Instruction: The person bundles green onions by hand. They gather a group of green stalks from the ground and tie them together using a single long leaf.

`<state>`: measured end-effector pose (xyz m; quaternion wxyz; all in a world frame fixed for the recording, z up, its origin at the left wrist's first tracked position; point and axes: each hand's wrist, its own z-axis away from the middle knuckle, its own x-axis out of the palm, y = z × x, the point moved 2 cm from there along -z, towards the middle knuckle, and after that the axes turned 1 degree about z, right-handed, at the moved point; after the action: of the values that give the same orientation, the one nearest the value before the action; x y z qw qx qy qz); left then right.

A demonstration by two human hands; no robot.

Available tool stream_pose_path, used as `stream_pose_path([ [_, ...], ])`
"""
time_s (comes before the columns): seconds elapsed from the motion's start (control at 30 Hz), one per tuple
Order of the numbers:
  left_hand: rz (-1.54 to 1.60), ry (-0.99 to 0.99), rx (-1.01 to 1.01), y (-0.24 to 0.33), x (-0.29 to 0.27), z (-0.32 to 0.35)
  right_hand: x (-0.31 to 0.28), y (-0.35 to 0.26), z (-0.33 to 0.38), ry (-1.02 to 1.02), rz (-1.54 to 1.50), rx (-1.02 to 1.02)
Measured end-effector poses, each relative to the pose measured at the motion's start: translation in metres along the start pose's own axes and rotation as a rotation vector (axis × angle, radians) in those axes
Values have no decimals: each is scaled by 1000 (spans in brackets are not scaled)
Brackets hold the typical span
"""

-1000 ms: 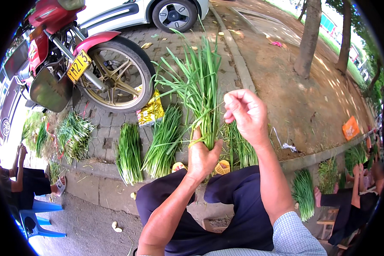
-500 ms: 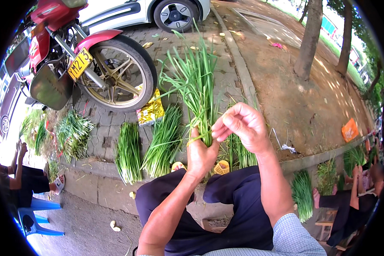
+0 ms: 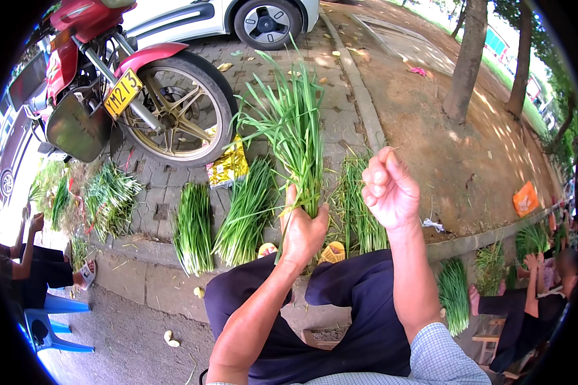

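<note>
Standing at the upper left, a red motorcycle (image 3: 109, 96) is seen with its rear wheel on the paving stones (image 3: 340, 109), and a tree trunk (image 3: 465, 61) rises from bare earth at the upper right. Several bundles of green leaves (image 3: 244, 212) are laid in a row along the kerb, just beyond the person's knees, with a yellow wrapper (image 3: 228, 163) lying behind them.

A bunch of greens (image 3: 292, 128) is held upright in front of the person. Its stem end is clamped in the left hand (image 3: 302, 234), whose fingers are wrapped tightly round it, so that the leaves fan out above the fist and only a few stems are seen below it. The right hand (image 3: 388, 189) is raised just beside the bunch, to its right, and is not touching it; its fingers are curled into a loose fist, and whether anything is pinched in it cannot be told.

Half a second earlier the right hand was pressed against the stems just above the left fist; it is now drawn away to the right and lifted, while the left grip is unchanged.
</note>
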<state>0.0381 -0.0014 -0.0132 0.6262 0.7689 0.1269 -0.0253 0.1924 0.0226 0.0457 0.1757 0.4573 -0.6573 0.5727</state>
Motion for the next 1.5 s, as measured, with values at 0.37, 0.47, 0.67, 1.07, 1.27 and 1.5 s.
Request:
stream_pose_path([
  [0.37, -67, 54, 72, -10, -2, -5, -23, 6, 6, 156, 1103, 479],
  [0.47, -139, 96, 129, -18, -1, -5, -27, 33, 11, -49, 1552, 461],
  [0.67, -224, 175, 155, -29, -1, -4, -21, 50, 17, -307, 1889, 514],
  [1.07, -259, 150, 195, -15, 2, -1, 42, 59, -15, 52, 1704, -403],
  [1.27, -246, 167, 249, -13, 3, 0, 32, 58, -16, 86, 1769, -352],
  [1.5, -168, 157, 32, -12, 2, 0, 18, 48, -18, 168, 1135, -75],
])
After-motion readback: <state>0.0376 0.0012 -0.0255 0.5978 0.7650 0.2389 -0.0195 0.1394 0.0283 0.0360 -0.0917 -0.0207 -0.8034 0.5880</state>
